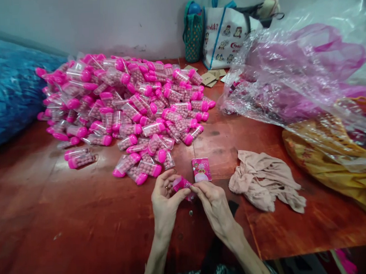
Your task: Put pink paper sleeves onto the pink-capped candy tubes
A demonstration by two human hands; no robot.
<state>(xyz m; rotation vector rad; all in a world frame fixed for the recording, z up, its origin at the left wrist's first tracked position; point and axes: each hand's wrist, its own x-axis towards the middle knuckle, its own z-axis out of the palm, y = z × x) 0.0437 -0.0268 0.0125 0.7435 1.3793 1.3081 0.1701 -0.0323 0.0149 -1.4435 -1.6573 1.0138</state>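
Observation:
My left hand point(164, 197) is closed around a small item with a bright pink printed wrapper or label point(181, 183); most of it is hidden by the fingers. The fingertips of my right hand point(213, 201) pinch the near right end of that same pink item. Just beyond my hands lies a pink printed packet or stack of labels point(201, 170), flat on the table. A large heap of clear tubes point(153, 129) with bright pink caps, filled with pale pink balls, spreads behind and to the left. Several tubes point(149, 168) lie close to my left hand.
A crumpled beige cloth point(265, 179) lies right of my hands on the reddish table point(107, 222). Clear plastic wrap point(259, 80) and a yellow bag point(319, 162) cover the right side. A blue bag point(11, 88) stands left; a white tote point(222, 36) and cardboard pieces point(209, 78) are behind.

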